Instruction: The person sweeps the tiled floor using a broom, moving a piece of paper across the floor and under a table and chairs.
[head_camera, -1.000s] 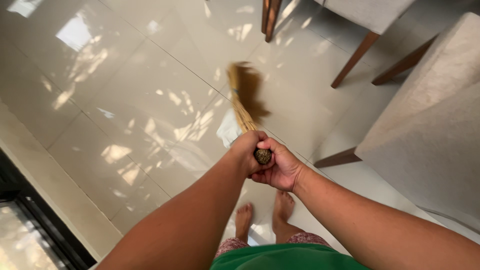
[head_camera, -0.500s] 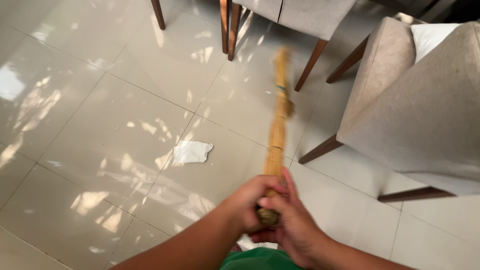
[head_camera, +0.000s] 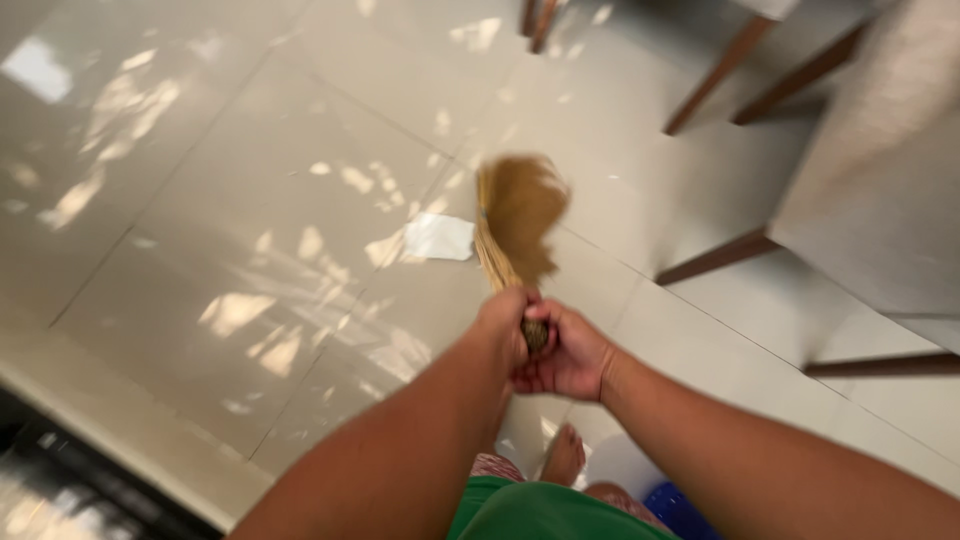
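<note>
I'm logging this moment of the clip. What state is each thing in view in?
Stick broom: gripped at its butt end, bristles fanned over the floor, motion-blurred.
Left hand: closed around the broom end.
Right hand: closed around the broom end, against the left hand.
White paper scrap: lying flat on the tile floor, just left of the bristles.
Grey upholstered chair: standing upright on its wooden legs.
</note>
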